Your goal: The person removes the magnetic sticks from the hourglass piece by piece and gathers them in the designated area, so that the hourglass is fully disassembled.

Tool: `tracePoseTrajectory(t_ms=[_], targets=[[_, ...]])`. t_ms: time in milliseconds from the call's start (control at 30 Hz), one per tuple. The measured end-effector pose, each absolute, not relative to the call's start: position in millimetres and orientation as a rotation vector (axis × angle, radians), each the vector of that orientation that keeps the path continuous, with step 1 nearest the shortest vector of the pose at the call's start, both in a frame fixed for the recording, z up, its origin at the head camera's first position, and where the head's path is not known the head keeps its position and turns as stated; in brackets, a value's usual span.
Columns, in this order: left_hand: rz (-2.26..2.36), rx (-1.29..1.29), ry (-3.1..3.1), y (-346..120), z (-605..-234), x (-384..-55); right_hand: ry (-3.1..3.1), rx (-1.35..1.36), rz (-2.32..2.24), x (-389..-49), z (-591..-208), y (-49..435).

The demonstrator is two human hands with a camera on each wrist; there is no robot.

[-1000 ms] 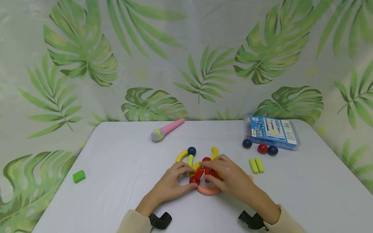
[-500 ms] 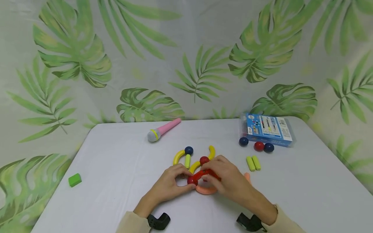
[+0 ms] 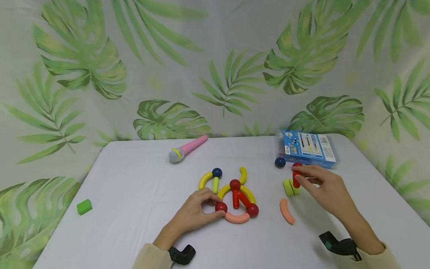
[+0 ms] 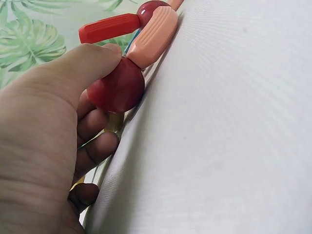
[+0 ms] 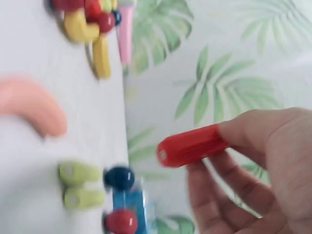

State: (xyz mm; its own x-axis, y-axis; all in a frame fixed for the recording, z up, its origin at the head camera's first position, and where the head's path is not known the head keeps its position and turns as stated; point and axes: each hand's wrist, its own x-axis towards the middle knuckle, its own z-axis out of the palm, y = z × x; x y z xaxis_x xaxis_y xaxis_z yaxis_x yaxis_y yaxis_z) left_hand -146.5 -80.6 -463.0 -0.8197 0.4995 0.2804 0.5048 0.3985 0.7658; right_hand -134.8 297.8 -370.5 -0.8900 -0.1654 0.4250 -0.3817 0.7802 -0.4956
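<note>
Rod (image 5: 192, 145), red, pinched between thumb and fingers of right hand (image 3: 320, 185), raised above tabletop (image 3: 151, 186). Left hand (image 3: 198, 209), thumb and fingers bent round near-left ball (image 3: 221, 207). Apparently done: near-left ball, far ball (image 3: 234, 184) and near-right ball (image 3: 252, 210), all red, linked into triangle by two yellow arcs (image 3: 224, 191) and peach arc (image 3: 237, 218); red rods (image 3: 236, 198) on far and near-right balls. Apparently lacking: any rod on near-left ball. Off to left, blue ball (image 3: 217, 172) with green stick (image 3: 215, 185) and curved yellow piece (image 3: 205, 180); contact with triangle unclear. Loose to right, unused: second peach arc (image 3: 286, 211), yellow-green sticks (image 3: 287, 187), dark blue ball (image 3: 280, 162), spare red ball (image 5: 121, 222). Farther back, blue box (image 3: 309, 147) and pink microphone (image 3: 195, 145); far left, green block (image 3: 84, 206).
</note>
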Motion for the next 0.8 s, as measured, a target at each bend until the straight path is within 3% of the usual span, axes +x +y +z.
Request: tracePoseTrajectory(t_ms=[200,467,633,800], targets=[[-1.439,-0.942,-2.636,-80.4,-461.7,-146.4,-2.891,0.144,0.833,-154.4,-394.5,331.4],[-1.461,-0.913,-2.653,-80.3,-462.3,-145.3,-2.997,0.011,0.858,-170.2,-424.4,343.4],[-1.443,-0.913,-2.658,-79.5,-462.1,-145.8,-2.97,0.063,0.78,-168.2,-416.3,333.9],[-1.452,-0.893,-2.669,-80.0,-461.9,-145.4,-2.869,0.362,0.766,-156.3,-404.1,288.3]])
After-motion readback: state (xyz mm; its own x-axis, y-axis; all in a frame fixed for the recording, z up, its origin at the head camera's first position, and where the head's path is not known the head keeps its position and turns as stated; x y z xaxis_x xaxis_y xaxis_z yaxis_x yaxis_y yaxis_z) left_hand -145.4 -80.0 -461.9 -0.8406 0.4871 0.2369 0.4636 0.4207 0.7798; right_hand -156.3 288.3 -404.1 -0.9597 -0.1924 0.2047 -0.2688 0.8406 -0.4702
